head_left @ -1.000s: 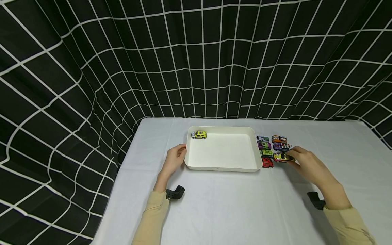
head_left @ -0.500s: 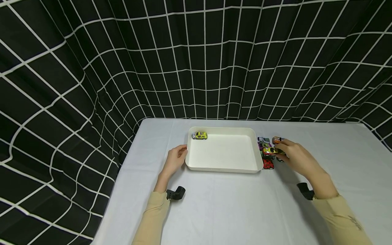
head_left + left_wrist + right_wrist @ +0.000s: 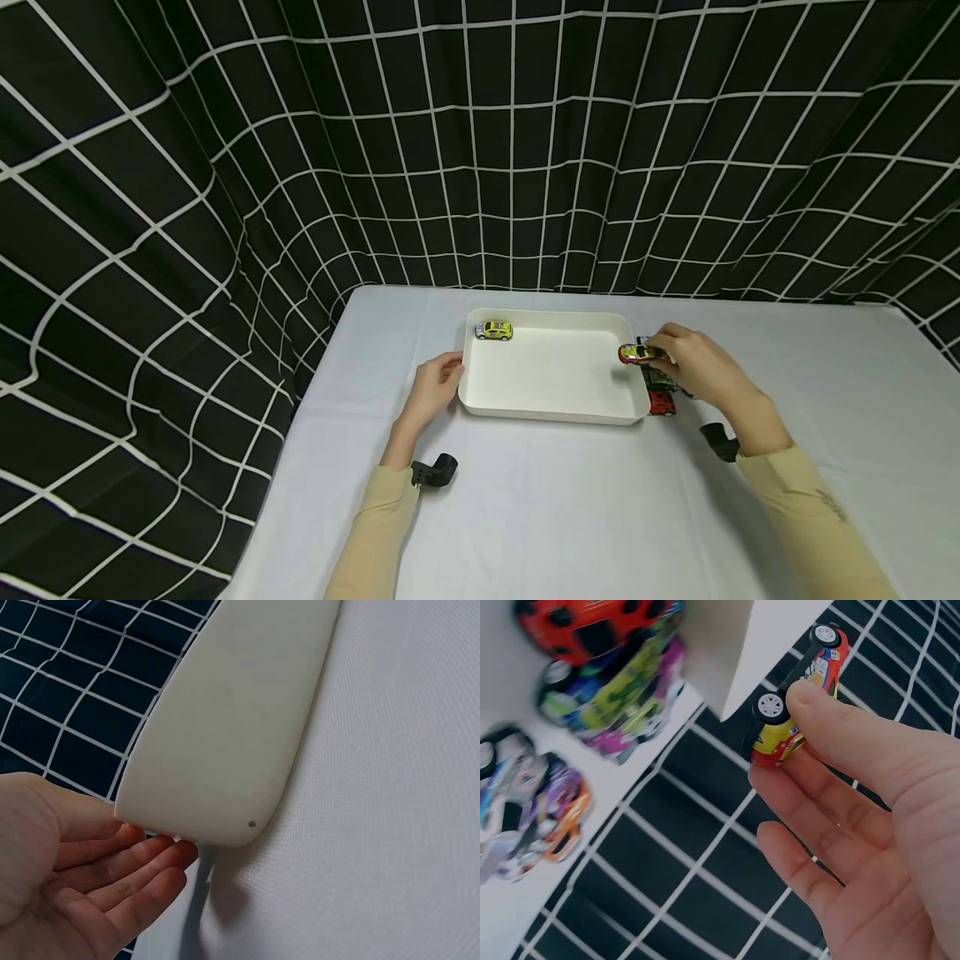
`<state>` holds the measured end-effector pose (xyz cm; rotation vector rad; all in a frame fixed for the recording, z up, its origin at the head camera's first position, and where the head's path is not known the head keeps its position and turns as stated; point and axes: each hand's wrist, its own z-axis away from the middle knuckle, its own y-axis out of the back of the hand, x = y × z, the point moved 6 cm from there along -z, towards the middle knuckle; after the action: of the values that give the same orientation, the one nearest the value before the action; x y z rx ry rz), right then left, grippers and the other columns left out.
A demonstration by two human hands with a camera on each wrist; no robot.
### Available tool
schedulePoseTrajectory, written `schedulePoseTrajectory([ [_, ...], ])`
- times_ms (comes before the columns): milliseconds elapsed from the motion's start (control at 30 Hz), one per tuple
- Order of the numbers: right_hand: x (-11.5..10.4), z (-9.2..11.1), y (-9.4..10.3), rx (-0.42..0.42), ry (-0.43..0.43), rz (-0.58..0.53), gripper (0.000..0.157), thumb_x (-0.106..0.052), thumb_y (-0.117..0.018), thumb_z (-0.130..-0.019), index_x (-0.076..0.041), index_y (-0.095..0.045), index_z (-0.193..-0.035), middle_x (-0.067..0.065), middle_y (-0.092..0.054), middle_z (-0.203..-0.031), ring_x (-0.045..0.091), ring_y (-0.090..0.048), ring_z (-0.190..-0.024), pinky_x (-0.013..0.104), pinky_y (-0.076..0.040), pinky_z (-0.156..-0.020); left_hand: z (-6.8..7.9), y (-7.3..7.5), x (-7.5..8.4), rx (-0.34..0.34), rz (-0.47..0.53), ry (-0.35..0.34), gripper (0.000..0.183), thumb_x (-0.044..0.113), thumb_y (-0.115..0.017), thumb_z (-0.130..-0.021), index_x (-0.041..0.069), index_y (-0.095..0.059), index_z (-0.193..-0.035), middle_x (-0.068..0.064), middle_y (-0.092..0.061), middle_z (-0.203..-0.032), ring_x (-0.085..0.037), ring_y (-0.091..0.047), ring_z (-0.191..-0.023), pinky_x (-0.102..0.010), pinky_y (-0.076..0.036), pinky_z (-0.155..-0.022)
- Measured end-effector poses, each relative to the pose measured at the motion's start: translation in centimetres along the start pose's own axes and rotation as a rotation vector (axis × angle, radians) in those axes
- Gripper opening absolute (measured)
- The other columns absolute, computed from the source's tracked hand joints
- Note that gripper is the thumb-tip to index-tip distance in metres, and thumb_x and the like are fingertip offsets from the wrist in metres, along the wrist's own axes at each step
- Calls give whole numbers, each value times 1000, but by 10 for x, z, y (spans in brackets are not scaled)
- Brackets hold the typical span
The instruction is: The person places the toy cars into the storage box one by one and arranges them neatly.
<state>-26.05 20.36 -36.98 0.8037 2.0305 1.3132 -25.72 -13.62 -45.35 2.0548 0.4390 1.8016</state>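
My right hand (image 3: 699, 364) pinches a yellow and red toy car (image 3: 637, 353) between thumb and fingers, just above the right wall of a white tray (image 3: 555, 415). In the right wrist view, the thumb lies on the side of that car (image 3: 778, 739). A yellow and silver toy car (image 3: 494, 330) sits inside the tray at its back left corner. My left hand (image 3: 435, 385) holds the tray's left edge. The left wrist view shows the thumb at the rim of the tray (image 3: 217, 727) and the fingers against its outer side.
Several toy cars stand close to the tray's right side, partly hidden by my right hand. Among them are a red car with black spots (image 3: 662, 403) and a green one (image 3: 660, 379). A white cloth (image 3: 540, 508) covers the table; a black gridded curtain (image 3: 525, 150) hangs behind.
My right hand has lifted the yellow and red toy car from the group beside the tray and carried it left to the tray's right wall. My left hand stays at the tray.
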Motion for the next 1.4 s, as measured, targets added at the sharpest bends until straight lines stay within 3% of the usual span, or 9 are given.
schedulePoseTrajectory([
  [233,-15,-28,-8,-71,35,10,22,2,-76,-71,5,-67,-92,12,-60,-85,24,-61,-73,34,-53,-61,0,0,0,-2,-3,-3,29,4,-52,-93,-10,-56,-119,-22,-63,-105,-30,-63,-96,-34,-54,-82],
  [700,-42,-70,-34,-115,130,-10,19,2,-77,-71,1,-67,-87,11,-60,-82,24,-61,-71,36,-53,-64,-2,0,0,2,-27,1,30,5,-52,-93,-10,-55,-119,-22,-63,-106,-30,-62,-97,-34,-54,-83],
  [1400,-62,-117,-68,-196,140,-95,9,-2,-74,-76,-4,-66,-78,6,-58,-77,16,-54,-66,31,-49,-60,-1,0,0,2,-18,26,30,4,-53,-93,-9,-56,-119,-22,-63,-106,-30,-62,-97,-33,-54,-83],
])
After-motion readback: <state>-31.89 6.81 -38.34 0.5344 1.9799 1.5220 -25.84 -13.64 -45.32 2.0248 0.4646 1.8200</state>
